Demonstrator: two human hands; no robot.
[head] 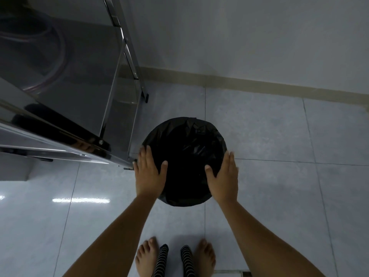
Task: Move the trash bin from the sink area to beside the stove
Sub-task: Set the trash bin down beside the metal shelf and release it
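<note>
A round trash bin (184, 148) lined with a black plastic bag stands on the tiled floor, just right of a steel unit's corner leg. My left hand (148, 173) clasps the bin's left rim, thumb hooked over the edge into the opening. On the opposite side, my right hand (224, 176) grips the right rim the same way, thumb inside. Both palms press against the bag-covered sides. The bin's inside is dark and I cannot make out any contents.
A stainless-steel kitchen unit (65, 90) fills the left, its leg (129, 166) close to my left hand. A white wall with a beige skirting (259, 84) runs behind the bin. Glossy grey floor tiles (289, 186) spread right. My bare feet (175, 256) stand below.
</note>
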